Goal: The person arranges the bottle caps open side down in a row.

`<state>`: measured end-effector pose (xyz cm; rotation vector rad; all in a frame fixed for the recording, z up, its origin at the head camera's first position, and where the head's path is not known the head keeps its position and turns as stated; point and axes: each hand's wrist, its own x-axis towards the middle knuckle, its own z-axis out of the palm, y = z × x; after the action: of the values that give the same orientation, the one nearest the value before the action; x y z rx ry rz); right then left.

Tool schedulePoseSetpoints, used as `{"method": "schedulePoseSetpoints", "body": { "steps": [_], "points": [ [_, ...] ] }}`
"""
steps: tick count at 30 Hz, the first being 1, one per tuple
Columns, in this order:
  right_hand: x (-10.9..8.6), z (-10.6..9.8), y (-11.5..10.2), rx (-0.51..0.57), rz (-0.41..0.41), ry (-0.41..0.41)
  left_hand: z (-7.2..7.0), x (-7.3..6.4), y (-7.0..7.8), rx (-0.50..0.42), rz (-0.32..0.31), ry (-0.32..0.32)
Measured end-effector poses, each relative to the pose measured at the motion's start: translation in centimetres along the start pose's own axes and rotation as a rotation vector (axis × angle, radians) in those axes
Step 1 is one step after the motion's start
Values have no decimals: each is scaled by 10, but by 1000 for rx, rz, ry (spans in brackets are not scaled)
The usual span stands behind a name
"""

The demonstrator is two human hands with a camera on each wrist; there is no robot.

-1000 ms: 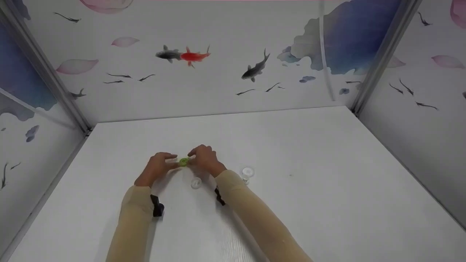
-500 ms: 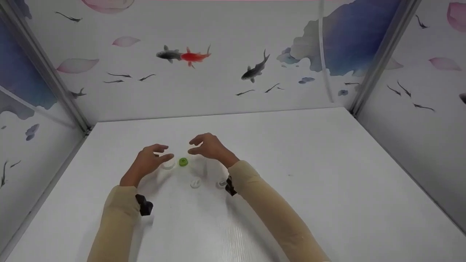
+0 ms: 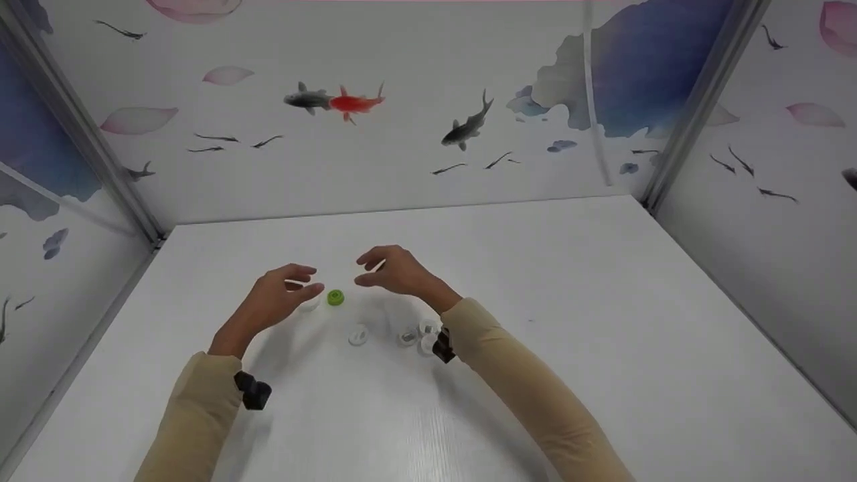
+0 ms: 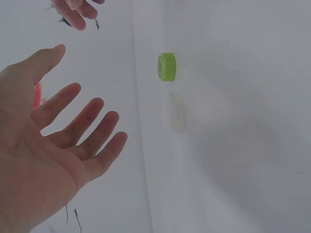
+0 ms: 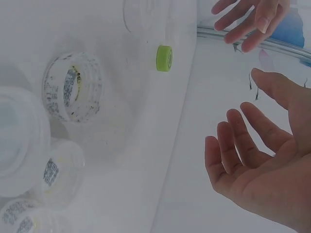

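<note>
A small green disc-shaped piece (image 3: 335,297) lies on the table between my hands; whether it is a cap or a tape roll I cannot tell. My left hand (image 3: 271,298) hovers just to its left, fingers relaxed and spread, holding nothing. Up and to its right floats my right hand (image 3: 398,271), fingers loosely bent, also holding nothing. Beside the green piece, a clear round piece (image 4: 178,112) shows in the left wrist view; in the head view my left hand partly covers it. Nearer me, a clear ring (image 3: 358,335) with dark print inside (image 5: 73,87) sits on the table.
Several more clear round pieces (image 3: 408,337) cluster by the right cuff, partly hidden by the black wrist camera (image 3: 444,346). In the right wrist view a large whitish round piece (image 5: 19,141) overlaps them. Patterned walls (image 3: 402,154) enclose the white table (image 3: 602,335).
Both hands were at the green piece a second ago. They have let go and drawn apart, leaving it on the table. The right forearm's shift right has uncovered clear pieces.
</note>
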<state>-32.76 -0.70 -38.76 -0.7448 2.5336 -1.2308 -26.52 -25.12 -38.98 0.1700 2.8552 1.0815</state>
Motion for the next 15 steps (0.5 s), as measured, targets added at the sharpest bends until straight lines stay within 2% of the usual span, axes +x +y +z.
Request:
{"method": "schedulePoseSetpoints", "body": {
  "steps": [9,15],
  "points": [
    [-19,-3,7,4,-46,-55,10,-13,8,-51,39,-3],
    [-31,3,14,8,-62,-93,19,-22,13,-94,60,-39]
  ]
}}
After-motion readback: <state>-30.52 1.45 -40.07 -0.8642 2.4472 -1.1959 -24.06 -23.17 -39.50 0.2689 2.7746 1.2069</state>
